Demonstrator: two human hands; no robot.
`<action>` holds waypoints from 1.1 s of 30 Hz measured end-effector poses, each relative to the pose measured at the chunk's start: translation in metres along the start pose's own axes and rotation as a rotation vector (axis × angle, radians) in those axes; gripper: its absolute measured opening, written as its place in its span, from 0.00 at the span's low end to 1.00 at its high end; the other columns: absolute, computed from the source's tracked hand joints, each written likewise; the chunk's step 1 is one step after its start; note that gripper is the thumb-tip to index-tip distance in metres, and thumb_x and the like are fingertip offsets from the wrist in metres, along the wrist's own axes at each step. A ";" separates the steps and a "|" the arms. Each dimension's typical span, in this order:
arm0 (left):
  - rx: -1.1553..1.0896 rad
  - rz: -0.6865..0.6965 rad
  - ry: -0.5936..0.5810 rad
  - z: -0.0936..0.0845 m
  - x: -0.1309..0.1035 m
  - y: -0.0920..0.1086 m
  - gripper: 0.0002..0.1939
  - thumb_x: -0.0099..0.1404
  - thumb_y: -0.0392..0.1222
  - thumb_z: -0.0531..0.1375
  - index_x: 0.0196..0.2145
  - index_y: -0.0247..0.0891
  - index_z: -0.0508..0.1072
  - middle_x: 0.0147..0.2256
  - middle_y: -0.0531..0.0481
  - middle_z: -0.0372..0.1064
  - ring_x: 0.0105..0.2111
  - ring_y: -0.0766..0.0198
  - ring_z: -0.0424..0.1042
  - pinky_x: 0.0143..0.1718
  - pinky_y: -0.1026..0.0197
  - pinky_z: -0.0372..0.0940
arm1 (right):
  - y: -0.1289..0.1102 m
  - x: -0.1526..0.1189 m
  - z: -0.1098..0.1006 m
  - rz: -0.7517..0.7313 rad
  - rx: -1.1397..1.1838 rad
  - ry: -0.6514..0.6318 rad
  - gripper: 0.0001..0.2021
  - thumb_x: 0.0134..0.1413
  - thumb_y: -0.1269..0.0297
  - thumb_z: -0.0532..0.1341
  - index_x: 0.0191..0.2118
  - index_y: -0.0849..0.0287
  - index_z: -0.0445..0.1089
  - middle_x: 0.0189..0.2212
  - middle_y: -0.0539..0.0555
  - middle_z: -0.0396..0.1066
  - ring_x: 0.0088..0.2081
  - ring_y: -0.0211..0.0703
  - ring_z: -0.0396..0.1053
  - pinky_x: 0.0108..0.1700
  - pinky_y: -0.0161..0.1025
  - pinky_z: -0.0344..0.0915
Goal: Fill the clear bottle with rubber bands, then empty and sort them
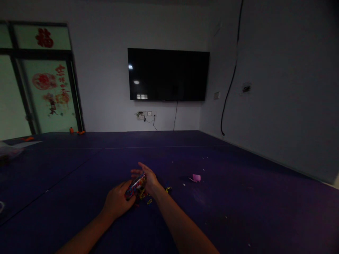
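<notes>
A clear plastic container with small red, blue and yellow pieces inside is tilted just above the dark purple table. My left hand is closed around its near left end. At its far right end is my right hand, fingers stretched out and apart, the palm against or very close to the container. Small loop-shaped coloured pieces lie on the table below the hands. A yellow loop piece shows just right of my right wrist. My hands hide part of the pile.
On the purple table, a pink scrap and small white bits lie to the right. Orange objects stand along the back left edge. A blurred clear plastic bag sits at far left. A black cable hangs on the right wall.
</notes>
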State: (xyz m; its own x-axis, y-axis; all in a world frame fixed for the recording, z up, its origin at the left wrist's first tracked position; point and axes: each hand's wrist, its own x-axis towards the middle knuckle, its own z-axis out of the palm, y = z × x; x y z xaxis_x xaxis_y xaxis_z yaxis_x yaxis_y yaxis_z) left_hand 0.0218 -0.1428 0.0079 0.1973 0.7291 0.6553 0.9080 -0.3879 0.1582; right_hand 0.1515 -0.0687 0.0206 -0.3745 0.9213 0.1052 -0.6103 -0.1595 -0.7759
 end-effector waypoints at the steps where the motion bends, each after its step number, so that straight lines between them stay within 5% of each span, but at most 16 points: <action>1: -0.004 0.003 0.012 0.000 0.000 0.000 0.18 0.54 0.42 0.54 0.43 0.39 0.71 0.37 0.46 0.75 0.35 0.55 0.75 0.36 0.57 0.69 | 0.000 0.000 0.001 -0.008 0.021 0.006 0.17 0.58 0.63 0.52 0.54 0.58 0.59 0.30 0.55 0.75 0.30 0.43 0.72 0.35 0.42 0.65; 8: -0.007 0.010 0.058 0.004 0.000 -0.004 0.19 0.54 0.44 0.54 0.43 0.37 0.71 0.38 0.44 0.75 0.35 0.53 0.75 0.36 0.55 0.70 | 0.003 0.003 0.001 -0.084 0.147 0.049 0.25 0.49 0.72 0.59 0.54 0.54 0.58 0.35 0.55 0.74 0.34 0.42 0.72 0.35 0.39 0.66; 15: 0.004 0.043 -0.027 0.003 0.000 -0.003 0.19 0.55 0.43 0.54 0.45 0.38 0.70 0.38 0.45 0.75 0.36 0.55 0.74 0.37 0.57 0.69 | 0.003 0.008 0.000 -0.212 0.138 0.221 0.23 0.38 0.76 0.63 0.45 0.57 0.66 0.31 0.53 0.74 0.32 0.39 0.72 0.36 0.36 0.66; 20: 0.028 0.081 -0.083 0.001 0.000 0.000 0.19 0.56 0.44 0.55 0.45 0.37 0.70 0.37 0.44 0.74 0.36 0.54 0.74 0.37 0.56 0.69 | 0.001 0.008 -0.006 -0.215 -0.053 0.152 0.19 0.43 0.60 0.65 0.43 0.59 0.68 0.28 0.54 0.75 0.28 0.42 0.71 0.32 0.37 0.64; 25: 0.030 0.056 -0.114 -0.001 0.000 0.003 0.20 0.56 0.44 0.55 0.46 0.39 0.70 0.39 0.45 0.74 0.38 0.54 0.74 0.39 0.56 0.68 | 0.002 0.011 -0.009 -0.190 -0.244 0.056 0.27 0.46 0.41 0.58 0.41 0.62 0.70 0.27 0.58 0.74 0.27 0.44 0.71 0.32 0.40 0.63; 33: -0.021 -0.132 -0.155 -0.004 0.001 0.006 0.19 0.55 0.42 0.56 0.46 0.41 0.69 0.41 0.46 0.74 0.40 0.55 0.73 0.40 0.57 0.66 | 0.004 0.010 -0.005 -0.158 -0.327 -0.008 0.34 0.45 0.34 0.52 0.36 0.64 0.73 0.28 0.59 0.74 0.29 0.45 0.71 0.35 0.42 0.64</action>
State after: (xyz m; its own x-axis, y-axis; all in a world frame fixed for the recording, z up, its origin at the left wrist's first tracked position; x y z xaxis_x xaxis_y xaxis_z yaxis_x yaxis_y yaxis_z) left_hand 0.0257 -0.1459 0.0125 0.1335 0.8519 0.5064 0.9222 -0.2939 0.2513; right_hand 0.1485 -0.0583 0.0157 -0.3001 0.9224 0.2433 -0.4062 0.1073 -0.9075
